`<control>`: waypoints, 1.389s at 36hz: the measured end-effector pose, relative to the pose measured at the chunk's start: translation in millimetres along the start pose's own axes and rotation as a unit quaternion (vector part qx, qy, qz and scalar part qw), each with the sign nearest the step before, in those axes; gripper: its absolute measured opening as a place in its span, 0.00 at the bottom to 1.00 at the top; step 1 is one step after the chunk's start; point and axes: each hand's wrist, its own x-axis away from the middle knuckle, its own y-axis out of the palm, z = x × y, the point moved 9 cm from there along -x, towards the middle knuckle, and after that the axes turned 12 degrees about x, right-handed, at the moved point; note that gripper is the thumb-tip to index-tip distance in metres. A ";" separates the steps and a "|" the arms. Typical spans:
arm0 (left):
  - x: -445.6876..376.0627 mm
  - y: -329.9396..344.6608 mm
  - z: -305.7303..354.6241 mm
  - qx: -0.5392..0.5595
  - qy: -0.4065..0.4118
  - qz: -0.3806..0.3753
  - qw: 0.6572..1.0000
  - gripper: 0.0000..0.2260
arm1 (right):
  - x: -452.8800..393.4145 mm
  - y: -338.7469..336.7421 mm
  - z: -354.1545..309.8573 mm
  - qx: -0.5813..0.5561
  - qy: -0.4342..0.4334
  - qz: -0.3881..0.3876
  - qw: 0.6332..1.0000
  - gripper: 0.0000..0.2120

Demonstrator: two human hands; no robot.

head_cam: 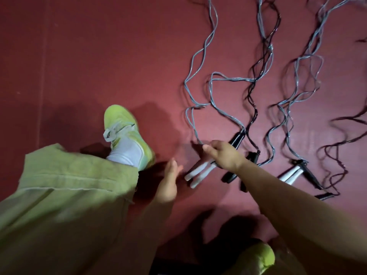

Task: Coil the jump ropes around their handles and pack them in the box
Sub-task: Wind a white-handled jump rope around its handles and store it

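Red matting (83, 56) covers the whole floor, with a faint straight seam running down near its left edge. No walls or furniture can be made out, and no box is seen in this view.

Toward the lower left, a leg in loose green trousers (65, 195) is seen, ending in a white sock and a yellow-green shoe (127, 133) planted on the mat. A second yellow-green shoe (258, 257) is partly shown at the bottom edge.

Just right of the first shoe, the left hand (168, 181) is held above the mat with fingers straight and together, gripping nothing. Beside it, the right hand (224, 155) is curled around a pair of white handles (196, 173), whose free ends point down-left toward the left hand.

Several jump ropes (264, 76) are spread uncoiled across the right half of the mat, their grey and dark cords trailing in wavy lines up to the top edge. Black handles (236, 137) lie touching the mat just beyond the right hand. Farther right, another white handle (290, 173) and more black handles are found near the right edge.
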 end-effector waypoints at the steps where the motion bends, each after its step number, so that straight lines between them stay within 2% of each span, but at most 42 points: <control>1: 10.7 3.0 13.6 0.010 0.018 0.017 1.000 0.25 | 15.3 0.1 -18.2 -0.051 -0.026 -0.014 0.998 0.15; 3: 9.0 9.5 44.2 0.046 0.043 0.040 0.997 0.31 | 44.6 -4.7 -51.0 -0.121 -0.071 -0.035 0.989 0.15; 4: 14.9 18.5 60.0 0.038 0.053 0.012 0.998 0.35 | 63.1 -17.5 -68.3 -0.144 -0.090 -0.028 0.985 0.15; 6: 23.7 27.7 82.6 0.035 0.089 -0.040 0.995 0.25 | 94.0 -42.6 -93.9 -0.212 -0.113 -0.004 0.971 0.15; 7: 27.3 26.8 90.0 0.005 0.087 -0.033 0.996 0.22 | 107.1 -55.9 -105.1 -0.253 -0.124 0.011 0.960 0.16; 8: 30.0 30.1 94.2 -0.020 0.099 -0.047 0.994 0.24 | 121.2 -69.3 -117.8 -0.301 -0.136 0.020 0.944 0.17; 10: 41.5 25.4 100.8 -0.089 0.122 -0.054 0.987 0.35 | 146.3 -91.1 -139.7 -0.408 -0.143 0.024 0.901 0.17; 11: 63.2 29.8 119.1 -0.131 0.130 -0.072 0.980 0.35 | 159.9 -102.7 -151.9 -0.452 -0.144 0.028 0.880 0.16; 14: 150.0 61.6 168.6 -0.154 0.204 -0.173 0.951 0.12 | 202.9 -132.1 -183.1 -0.521 -0.146 0.054 0.839 0.15; 15: 178.6 69.8 178.8 -0.140 0.209 -0.203 0.946 0.12 | 217.4 -139.5 -193.1 -0.532 -0.149 0.060 0.831 0.15; 17: 224.0 85.5 190.1 -0.154 0.227 -0.250 0.928 0.18 | 247.4 -149.3 -213.0 -0.543 -0.160 0.070 0.821 0.16; 20: 273.5 85.2 195.3 -0.256 0.250 -0.204 0.911 0.12 | 297.0 -157.7 -237.2 -0.512 -0.176 0.092 0.836 0.15; 22: 306.4 81.8 200.1 -0.266 0.275 -0.185 0.905 0.12 | 324.6 -161.5 -243.3 -0.495 -0.172 0.112 0.844 0.17; 25: 362.0 86.8 199.6 -0.237 0.290 -0.219 0.901 0.10 | 370.4 -168.5 -244.9 -0.403 -0.173 0.172 0.882 0.22; 30: 428.1 92.1 186.5 -0.244 0.258 -0.281 0.891 0.06 | 446.1 -164.7 -247.6 -0.242 -0.166 0.224 0.929 0.21; 31: 443.7 92.1 183.9 -0.252 0.261 -0.289 0.886 0.07 | 463.3 -166.3 -248.6 -0.189 -0.168 0.256 0.933 0.21; 33: 465.3 91.9 178.6 -0.243 0.259 -0.309 0.882 0.07 | 488.1 -169.0 -247.6 -0.108 -0.182 0.322 0.923 0.21; 36: 496.8 92.1 175.7 -0.209 0.264 -0.334 0.881 0.09 | 521.0 -168.1 -248.7 -0.101 -0.245 0.373 0.889 0.22; 41: 538.7 89.5 175.8 -0.193 0.287 -0.328 0.879 0.10 | 571.6 -152.5 -261.3 -0.094 -0.346 0.359 0.862 0.21; 44: 562.7 87.6 169.9 -0.190 0.256 -0.354 0.880 0.08 | 598.9 -145.9 -267.6 -0.078 -0.372 0.371 0.847 0.23; 47: 588.6 86.3 160.2 -0.184 0.222 -0.391 0.874 0.07 | 621.0 -138.1 -269.3 -0.107 -0.385 0.356 0.845 0.19; 50: 617.9 85.9 146.4 -0.129 0.175 -0.439 0.872 0.05 | 643.3 -129.1 -273.9 -0.130 -0.398 0.335 0.844 0.21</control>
